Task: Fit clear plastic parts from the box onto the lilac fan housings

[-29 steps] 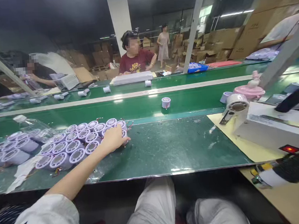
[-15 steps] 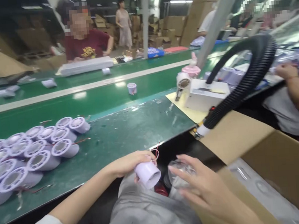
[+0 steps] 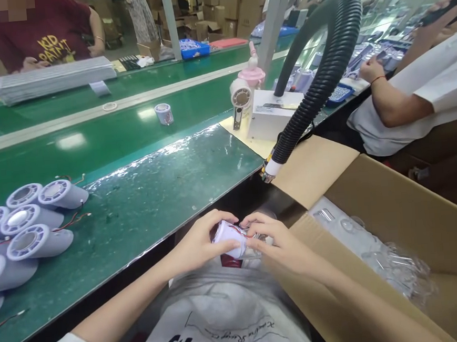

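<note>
My left hand (image 3: 197, 243) is wrapped round a small lilac cylindrical housing (image 3: 230, 240) with thin red wires, held over my lap just below the bench edge. My right hand (image 3: 275, 240) presses a clear plastic piece (image 3: 256, 239) against the housing's open end, fingers pinched on it. Several more lilac housings (image 3: 34, 220) lie on their sides in a pile on the dark green bench mat (image 3: 155, 198) at the left.
An open cardboard box (image 3: 378, 217) of clear plastic parts sits at my right. A black corrugated hose (image 3: 319, 74) arches over a white machine (image 3: 273, 114). One housing (image 3: 164, 114) rides the green conveyor (image 3: 91, 134). Other people sit across the belt and at my right.
My left hand took a housing from the pile and drew it to my lap. My right hand came up with a clear piece and now meets the housing. The view swung right and down.
</note>
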The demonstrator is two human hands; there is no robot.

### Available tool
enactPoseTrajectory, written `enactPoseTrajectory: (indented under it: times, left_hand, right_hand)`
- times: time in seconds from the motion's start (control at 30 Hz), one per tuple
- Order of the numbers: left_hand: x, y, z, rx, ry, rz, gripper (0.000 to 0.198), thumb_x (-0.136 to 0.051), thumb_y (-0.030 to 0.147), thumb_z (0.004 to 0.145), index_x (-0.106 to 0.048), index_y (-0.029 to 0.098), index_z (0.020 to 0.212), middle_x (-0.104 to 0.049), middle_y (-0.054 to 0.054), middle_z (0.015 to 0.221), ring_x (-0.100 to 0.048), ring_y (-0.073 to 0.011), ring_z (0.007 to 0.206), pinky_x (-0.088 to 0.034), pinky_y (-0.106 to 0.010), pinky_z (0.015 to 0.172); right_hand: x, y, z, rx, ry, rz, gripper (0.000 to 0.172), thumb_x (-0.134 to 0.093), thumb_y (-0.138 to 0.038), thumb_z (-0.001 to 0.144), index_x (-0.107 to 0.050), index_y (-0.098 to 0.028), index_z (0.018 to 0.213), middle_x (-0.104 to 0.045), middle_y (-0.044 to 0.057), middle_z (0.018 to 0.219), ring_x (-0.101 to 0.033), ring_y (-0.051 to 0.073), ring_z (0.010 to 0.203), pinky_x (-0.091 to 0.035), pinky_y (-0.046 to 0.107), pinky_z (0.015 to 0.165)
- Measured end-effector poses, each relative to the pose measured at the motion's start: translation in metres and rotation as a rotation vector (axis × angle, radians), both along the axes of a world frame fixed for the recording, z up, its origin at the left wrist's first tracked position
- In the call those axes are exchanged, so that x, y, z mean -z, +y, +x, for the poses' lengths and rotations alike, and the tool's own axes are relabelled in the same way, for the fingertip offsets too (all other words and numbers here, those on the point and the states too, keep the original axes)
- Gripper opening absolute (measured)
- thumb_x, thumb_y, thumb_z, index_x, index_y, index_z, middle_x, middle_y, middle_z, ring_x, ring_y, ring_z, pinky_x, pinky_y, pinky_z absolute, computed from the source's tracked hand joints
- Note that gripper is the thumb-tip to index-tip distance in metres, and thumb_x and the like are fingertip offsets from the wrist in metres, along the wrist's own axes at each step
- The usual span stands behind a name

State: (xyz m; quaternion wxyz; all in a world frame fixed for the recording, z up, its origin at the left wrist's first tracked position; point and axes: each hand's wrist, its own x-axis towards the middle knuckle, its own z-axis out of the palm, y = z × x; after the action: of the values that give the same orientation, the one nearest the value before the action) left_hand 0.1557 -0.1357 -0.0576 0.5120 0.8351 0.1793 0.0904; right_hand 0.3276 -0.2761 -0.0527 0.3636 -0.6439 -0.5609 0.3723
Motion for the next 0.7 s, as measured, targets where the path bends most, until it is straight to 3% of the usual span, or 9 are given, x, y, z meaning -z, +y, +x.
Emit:
enactPoseTrajectory:
  times: [0.1, 0.2, 0.27, 0.37, 0.43, 0.53, 0.6, 0.7]
  left_hand:
    - [0.014, 0.0, 0.0, -0.012, -0.065, 0.061, 0.069, -0.082, 0.049, 0.059, -0.061, 0.026, 0.121, -0.056, -0.006, 0.105, -0.057, -0.0222, 0.096, -0.049, -0.037, 0.086]
    - [0.021, 0.0, 0.0, 0.065, -0.118, 0.116, 0.068, -0.082, 0.047, 0.06, -0.062, 0.028, 0.122, -0.052, -0.011, 0.125, -0.052, -0.0287, 0.117, -0.043, -0.045, 0.101]
    - [0.021, -0.001, -0.001, 0.1, -0.133, 0.027, 0.067, -0.081, 0.04, 0.065, -0.058, 0.029, 0.127, -0.048, -0.011, 0.137, -0.048, -0.0301, 0.125, -0.04, -0.047, 0.105]
    - [0.02, -0.005, -0.002, 0.069, -0.137, -0.269, 0.065, -0.078, 0.029, 0.071, -0.052, 0.028, 0.131, -0.052, -0.01, 0.137, -0.055, -0.0265, 0.119, -0.047, -0.042, 0.099]
    - [0.02, -0.007, -0.004, 0.019, -0.159, -0.483, 0.062, -0.077, 0.026, 0.073, -0.052, 0.026, 0.13, -0.052, -0.01, 0.136, -0.058, -0.0246, 0.115, -0.049, -0.038, 0.096]
    - [0.02, -0.01, -0.007, -0.012, -0.175, -0.687, 0.06, -0.075, 0.026, 0.075, -0.051, 0.026, 0.13, -0.053, -0.01, 0.136, -0.06, -0.0231, 0.111, -0.052, -0.037, 0.092]
    - [0.019, -0.01, -0.009, 0.007, -0.157, -0.689, 0.062, -0.075, 0.027, 0.075, -0.05, 0.027, 0.132, -0.053, -0.009, 0.136, -0.06, -0.0228, 0.108, -0.053, -0.036, 0.089]
    - [0.015, -0.009, -0.011, 0.045, -0.148, -0.549, 0.069, -0.078, 0.027, 0.072, -0.05, 0.03, 0.135, -0.051, -0.009, 0.139, -0.058, -0.0245, 0.115, -0.049, -0.038, 0.097]
  right_hand:
    - [-0.002, 0.002, -0.001, 0.119, 0.171, -0.009, 0.028, -0.057, -0.033, 0.09, -0.065, -0.018, 0.068, -0.06, 0.006, 0.106, -0.059, 0.019, 0.094, -0.048, 0.029, 0.073]
    - [-0.003, 0.004, 0.003, 0.225, 0.31, -0.007, 0.027, -0.069, -0.032, 0.079, -0.063, -0.017, 0.058, -0.064, 0.007, 0.103, -0.061, 0.021, 0.093, -0.05, 0.029, 0.072]
    - [-0.002, 0.005, 0.006, 0.27, 0.401, -0.004, 0.029, -0.072, -0.032, 0.076, -0.063, -0.017, 0.054, -0.067, 0.007, 0.099, -0.063, 0.021, 0.088, -0.051, 0.03, 0.071]
    - [0.002, 0.003, 0.008, 0.244, 0.508, 0.045, 0.022, -0.074, -0.036, 0.076, -0.07, -0.019, 0.063, -0.07, 0.008, 0.105, -0.066, 0.023, 0.095, -0.055, 0.033, 0.076]
    - [0.006, 0.0, 0.008, 0.153, 0.408, 0.127, 0.017, -0.079, -0.033, 0.072, -0.075, -0.023, 0.085, -0.066, 0.008, 0.119, -0.062, 0.027, 0.11, -0.054, 0.038, 0.088]
    - [0.011, -0.007, 0.007, 0.031, 0.073, 0.263, 0.044, -0.08, -0.024, 0.072, -0.067, -0.027, 0.114, -0.058, 0.008, 0.134, -0.054, 0.029, 0.123, -0.045, 0.045, 0.104]
    - [0.013, -0.012, 0.006, -0.003, -0.026, 0.297, 0.042, -0.076, -0.022, 0.078, -0.064, -0.026, 0.118, -0.059, 0.009, 0.133, -0.054, 0.027, 0.124, -0.044, 0.045, 0.105]
    - [0.012, -0.017, 0.006, -0.009, 0.067, 0.246, 0.04, -0.075, -0.025, 0.08, -0.06, -0.025, 0.117, -0.058, 0.008, 0.133, -0.056, 0.026, 0.121, -0.053, 0.04, 0.096]
